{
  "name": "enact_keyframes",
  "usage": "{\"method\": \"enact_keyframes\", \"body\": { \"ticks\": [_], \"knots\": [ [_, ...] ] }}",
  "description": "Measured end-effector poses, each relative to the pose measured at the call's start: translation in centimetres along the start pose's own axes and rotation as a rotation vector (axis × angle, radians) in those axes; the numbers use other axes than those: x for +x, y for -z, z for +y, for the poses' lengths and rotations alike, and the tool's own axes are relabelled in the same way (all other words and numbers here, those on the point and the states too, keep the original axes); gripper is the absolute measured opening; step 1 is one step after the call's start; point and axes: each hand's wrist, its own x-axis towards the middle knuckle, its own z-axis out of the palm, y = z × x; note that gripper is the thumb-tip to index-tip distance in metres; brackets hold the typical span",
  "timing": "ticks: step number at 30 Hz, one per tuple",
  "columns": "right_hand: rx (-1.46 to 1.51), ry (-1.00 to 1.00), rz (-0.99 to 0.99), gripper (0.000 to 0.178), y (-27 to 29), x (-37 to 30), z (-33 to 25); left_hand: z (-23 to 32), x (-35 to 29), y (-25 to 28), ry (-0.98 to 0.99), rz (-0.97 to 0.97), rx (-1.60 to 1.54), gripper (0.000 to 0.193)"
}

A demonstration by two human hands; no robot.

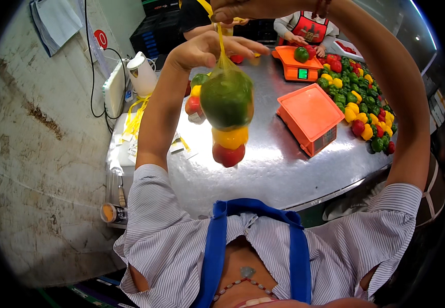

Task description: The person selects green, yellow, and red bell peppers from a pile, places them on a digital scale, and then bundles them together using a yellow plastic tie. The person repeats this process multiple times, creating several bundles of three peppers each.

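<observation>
A yellow net bag (223, 49) hangs over the table in front of me, stretched around a green bell pepper (226, 100), a yellow one (230, 137) and a red one (228, 154), stacked one below another. My right hand (240, 10), partly cut off by the top edge, pinches the upper end of the net. Beside the net's narrow neck is my left hand (202, 50), its fingers stretched out and the thumb close to the mesh. Whether that hand touches the net I cannot tell.
On the metal table (263, 177) stand an orange scale (312, 113) and, farther off, another orange scale (298, 61) with peppers on it. Loose bell peppers (361, 97) are heaped at right. Yellow nets (136, 120) and a white jug (141, 74) are at left. Two people work opposite.
</observation>
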Motion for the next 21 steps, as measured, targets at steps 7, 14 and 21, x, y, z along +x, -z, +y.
{"method": "enact_keyframes", "body": {
  "ticks": [7, 14, 21],
  "knots": [
    [0.008, 0.068, 0.088, 0.029, -0.3, -0.9, 0.8, 1.4, -0.3, -0.8, 0.222, -0.055, 0.02, 0.041],
    [0.023, -0.011, 0.142, 0.026, -0.4, -3.0, 1.2, 1.6, -1.0, -3.4, 0.497, 0.43, 0.142, 0.027],
    [0.276, -0.079, 0.291, 0.025, -4.4, -4.8, 3.0, 2.7, 0.0, -6.2, 0.674, 0.63, 0.119, 0.02]
  ]
}}
